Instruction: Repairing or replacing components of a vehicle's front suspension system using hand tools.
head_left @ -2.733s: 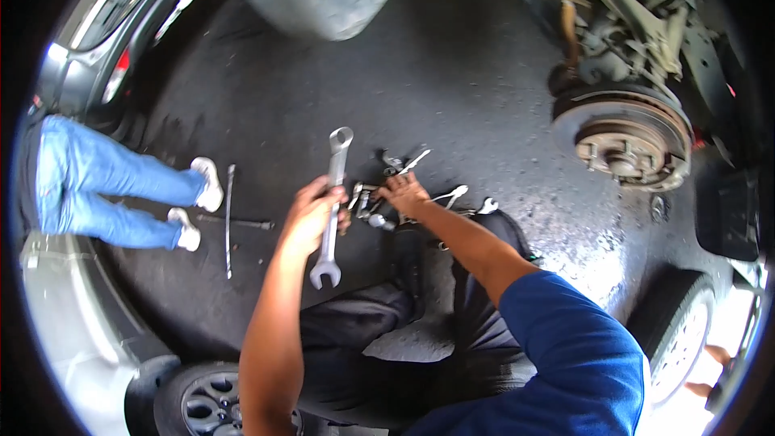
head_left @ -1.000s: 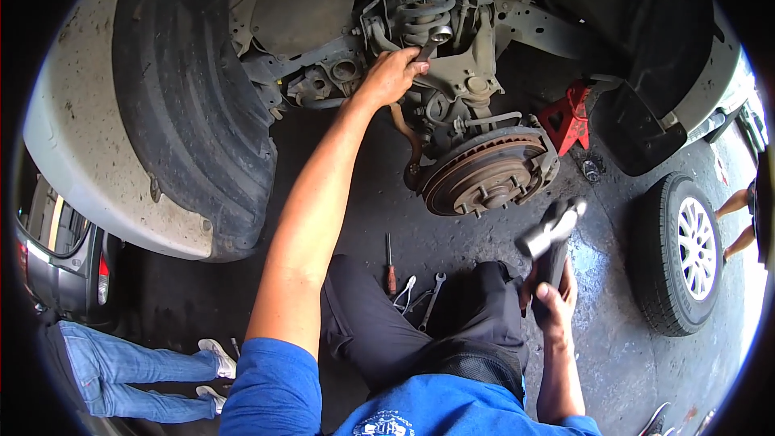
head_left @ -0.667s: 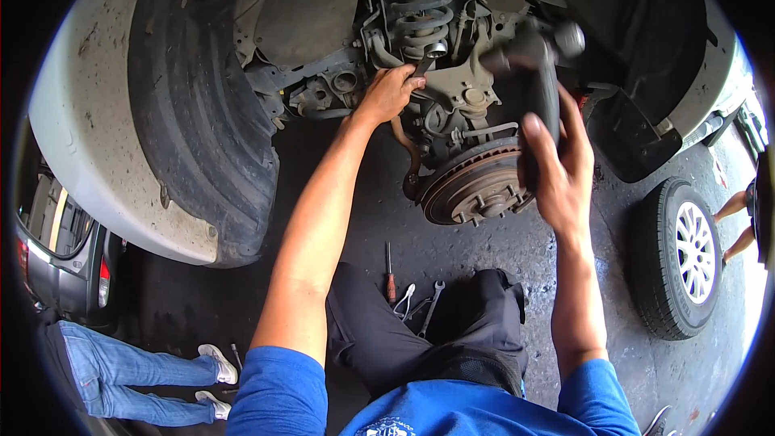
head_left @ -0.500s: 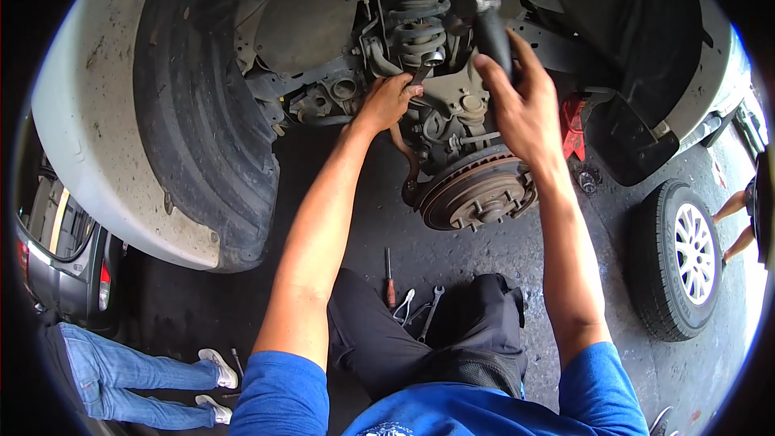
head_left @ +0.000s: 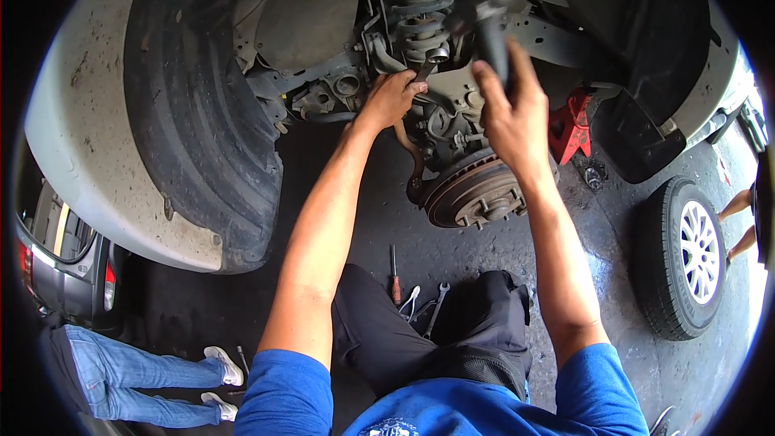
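Observation:
My left hand (head_left: 391,100) is closed round the dark shank of a wrench (head_left: 429,66), whose ring end points up beneath the coil spring (head_left: 418,2). To the right, my right hand (head_left: 517,123) grips a hammer (head_left: 491,42) by its dark handle. The hammer is smeared by motion, with its shiny rounded head raised beside the spring, apart from the wrench. Below both hands sits the rusty brake disc (head_left: 460,200) with its wheel studs, and a curved brown bar (head_left: 413,163) runs down beside it. My right hand hides part of the suspension.
A red jack stand (head_left: 571,127) stands right of the disc. A wheel (head_left: 674,262) rests on the floor at right. A screwdriver (head_left: 395,287), pliers (head_left: 412,302) and an open-end wrench (head_left: 437,311) lie between my legs. A person's jeans (head_left: 145,363) show at lower left.
My right hand and the hammer have shifted slightly left and down, exposing more of the jack stand. The left hand keeps its hold on the wrench. The whole view has moved a little.

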A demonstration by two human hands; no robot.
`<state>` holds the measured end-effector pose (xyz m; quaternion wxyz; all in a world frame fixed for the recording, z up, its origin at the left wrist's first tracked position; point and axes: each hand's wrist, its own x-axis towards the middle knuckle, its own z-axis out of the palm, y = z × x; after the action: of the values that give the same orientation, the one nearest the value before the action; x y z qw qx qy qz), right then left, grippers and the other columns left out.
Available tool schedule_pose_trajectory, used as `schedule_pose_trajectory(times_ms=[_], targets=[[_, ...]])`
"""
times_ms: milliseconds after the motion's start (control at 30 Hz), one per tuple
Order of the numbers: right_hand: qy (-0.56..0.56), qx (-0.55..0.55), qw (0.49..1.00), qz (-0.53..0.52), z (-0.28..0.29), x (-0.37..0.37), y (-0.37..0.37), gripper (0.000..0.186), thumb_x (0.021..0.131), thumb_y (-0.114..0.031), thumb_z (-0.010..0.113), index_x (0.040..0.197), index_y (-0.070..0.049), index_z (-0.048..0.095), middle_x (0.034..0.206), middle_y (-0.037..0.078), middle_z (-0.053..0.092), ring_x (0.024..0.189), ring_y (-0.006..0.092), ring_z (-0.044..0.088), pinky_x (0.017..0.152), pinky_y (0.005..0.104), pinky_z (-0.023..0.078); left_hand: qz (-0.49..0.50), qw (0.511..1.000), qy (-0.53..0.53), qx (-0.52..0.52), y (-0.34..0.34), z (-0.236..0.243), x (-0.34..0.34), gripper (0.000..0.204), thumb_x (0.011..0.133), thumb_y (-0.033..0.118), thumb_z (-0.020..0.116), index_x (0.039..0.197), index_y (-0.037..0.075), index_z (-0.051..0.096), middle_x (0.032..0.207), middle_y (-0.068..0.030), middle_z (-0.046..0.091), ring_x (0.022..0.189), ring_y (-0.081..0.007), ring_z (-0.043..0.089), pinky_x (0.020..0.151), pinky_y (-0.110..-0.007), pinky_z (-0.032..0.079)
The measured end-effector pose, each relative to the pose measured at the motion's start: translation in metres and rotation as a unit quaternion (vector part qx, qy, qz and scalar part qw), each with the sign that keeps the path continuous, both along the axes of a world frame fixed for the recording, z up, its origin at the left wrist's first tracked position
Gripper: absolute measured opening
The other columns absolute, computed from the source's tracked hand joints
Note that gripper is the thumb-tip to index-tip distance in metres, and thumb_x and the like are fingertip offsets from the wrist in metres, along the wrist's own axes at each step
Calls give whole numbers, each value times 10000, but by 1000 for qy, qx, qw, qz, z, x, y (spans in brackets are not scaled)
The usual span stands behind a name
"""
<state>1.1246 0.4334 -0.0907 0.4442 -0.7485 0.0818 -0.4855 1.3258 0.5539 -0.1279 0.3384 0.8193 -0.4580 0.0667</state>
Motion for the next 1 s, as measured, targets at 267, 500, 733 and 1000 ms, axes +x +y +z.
schedule_pose_trajectory(times_ms=[267, 500, 733, 1000], targets=[[-135, 7, 990, 31, 30, -17, 1, 557, 917, -305, 694, 1332, 21, 515, 807, 169, 693, 690, 146, 652, 653, 293, 517, 3, 1000, -7, -10, 8, -2, 0, 288, 971, 269, 597, 1055, 8, 688, 972, -174, 721, 1013, -361, 674, 847, -405, 502], [31, -65, 997, 15, 19, -5, -14, 571, 896, -328, 676, 1334, 9, 536, 949, 263, 702, 911, 334, 718, 838, 395, 522, 20, 1000, -24, 1, 6, -5, -2, 278, 963, 271, 598, 1049, 25, 696, 974, -180, 715, 992, -370, 671, 831, -414, 500], [-12, -30, 999, 5, 16, -7, 0, 522, 911, -236, 673, 1337, 13, 499, 922, 260, 698, 906, 333, 717, 792, 391, 541, 10, 997, -74, -36, 0, -14, 5, 280, 950, 276, 606, 1027, 15, 672, 893, -247, 670, 899, -455, 632, 768, -460, 491], [-175, -6, 984, -16, 51, -28, 9, 516, 918, -223, 680, 1318, 39, 488, 806, 194, 694, 700, 185, 683, 643, 353, 540, 2, 1000, 9, -25, 3, -7, 4, 304, 961, 295, 606, 1042, 15, 690, 959, -212, 701, 980, -390, 663, 817, -422, 501]])
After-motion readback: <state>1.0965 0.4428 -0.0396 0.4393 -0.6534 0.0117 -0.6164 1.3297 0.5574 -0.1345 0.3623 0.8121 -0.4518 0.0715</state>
